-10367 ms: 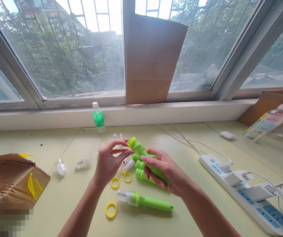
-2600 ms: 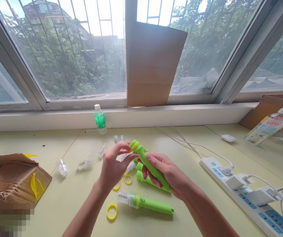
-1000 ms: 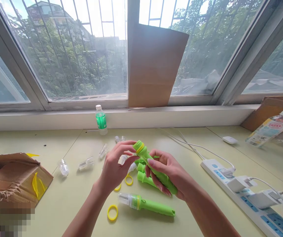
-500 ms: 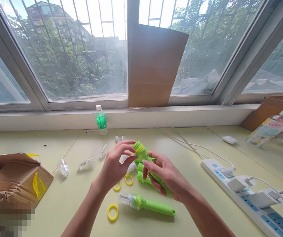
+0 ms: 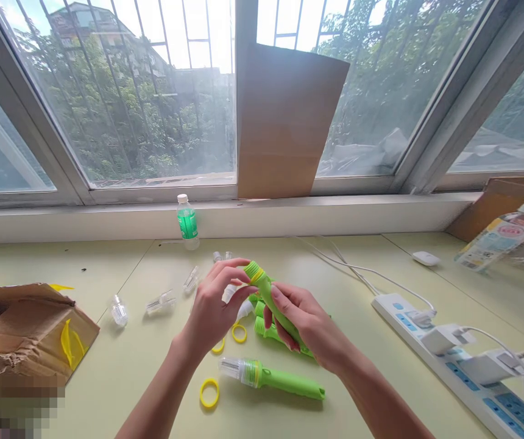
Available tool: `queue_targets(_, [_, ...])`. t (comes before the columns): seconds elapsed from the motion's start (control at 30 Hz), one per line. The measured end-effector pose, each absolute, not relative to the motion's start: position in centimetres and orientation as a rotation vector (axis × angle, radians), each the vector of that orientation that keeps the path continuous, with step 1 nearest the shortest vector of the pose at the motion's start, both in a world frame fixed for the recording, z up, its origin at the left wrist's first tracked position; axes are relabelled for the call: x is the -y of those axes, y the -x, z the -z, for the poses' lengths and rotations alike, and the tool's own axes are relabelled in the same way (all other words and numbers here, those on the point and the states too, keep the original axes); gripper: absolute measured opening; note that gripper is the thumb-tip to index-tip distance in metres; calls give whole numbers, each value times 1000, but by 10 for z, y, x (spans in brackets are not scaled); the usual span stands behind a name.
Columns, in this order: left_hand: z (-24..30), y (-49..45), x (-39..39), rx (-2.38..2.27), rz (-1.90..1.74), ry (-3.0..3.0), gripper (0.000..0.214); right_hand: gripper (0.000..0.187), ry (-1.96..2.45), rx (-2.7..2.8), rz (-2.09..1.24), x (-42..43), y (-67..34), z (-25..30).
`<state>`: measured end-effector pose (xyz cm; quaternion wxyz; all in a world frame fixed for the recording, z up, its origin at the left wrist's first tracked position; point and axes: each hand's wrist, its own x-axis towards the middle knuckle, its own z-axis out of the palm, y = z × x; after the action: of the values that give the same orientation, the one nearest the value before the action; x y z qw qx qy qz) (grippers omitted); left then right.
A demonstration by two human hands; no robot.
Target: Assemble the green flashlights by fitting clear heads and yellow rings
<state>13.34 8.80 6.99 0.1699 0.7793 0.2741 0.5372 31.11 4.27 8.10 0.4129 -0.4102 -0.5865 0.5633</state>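
Observation:
My right hand [image 5: 305, 314] wraps round the body of a green plastic handle [image 5: 271, 299], tilted with its threaded end up and to the left. The fingers and thumb of my left hand [image 5: 219, 296] close about that threaded end, where a yellow ring [image 5: 257, 276] sits round the neck. Beneath my hands lie more green handles [image 5: 266, 329], partly hidden. Nearer me rests a green handle with a clear ribbed cap [image 5: 239, 370] fitted on it. Loose yellow rings [image 5: 209, 394] lie to the left of it.
Several clear caps [image 5: 160, 302] are scattered to the left. A torn cardboard box [image 5: 38, 329] sits at far left. A green-labelled bottle [image 5: 187, 222] stands by the sill. At right are a white power strip [image 5: 454, 366] with chargers and cables, and a larger bottle [image 5: 502, 238].
The green handle and my right hand's grip on it have shifted slightly, the threaded end a little left. My left hand stays at that end. The things on the table have not moved.

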Motion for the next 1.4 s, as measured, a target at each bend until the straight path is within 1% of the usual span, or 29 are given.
queue_targets(0.1, [-70, -133, -88, -761, -1504, -2197, 13, 29, 1093, 1427, -1462, -40, -310, -81])
queue_targets(0.17, [-71, -131, -88, -740, -1459, -2176, 15, 31, 1111, 1411, -1471, -40, -311, -81])
queue_targets(0.33, [-74, -125, -87, -727, -1352, -2214, 20, 28, 1023, 1419, -1424, -45, -312, -82])
queue_targets(0.47, [-75, -125, -87, -782, -1427, -2335, 14, 26, 980, 1464, -1404, -48, -314, -82])
queue_targets(0.6, [-74, -127, -87, -829, -1497, -2402, 8, 32, 988, 1505, -1431, -47, -314, -84])
queue_targets(0.73, [-74, -128, -87, -823, -1465, -2389, 11, 33, 1063, 1426, -1492, -44, -313, -83])
queue_targets(0.87, [-73, -127, -87, -819, -1419, -2361, 14, 34, 1104, 1401, -1486, -43, -312, -81])
queue_targets(1.03, [-75, -126, -86, -827, -1506, -2406, 11, 32, 1025, 1439, -1438, -43, -313, -84])
queue_targets(1.17, [-74, -127, -85, -836, -1457, -2419, 18, 41, 1025, 1479, -1371, -44, -312, -84])
queue_targets(1.23, [-74, -127, -85, -834, -1423, -2405, 18, 44, 1050, 1456, -1372, -43, -311, -83])
queue_targets(1.4, [-74, -128, -86, -821, -1460, -2397, 13, 36, 1105, 1425, -1430, -40, -310, -83])
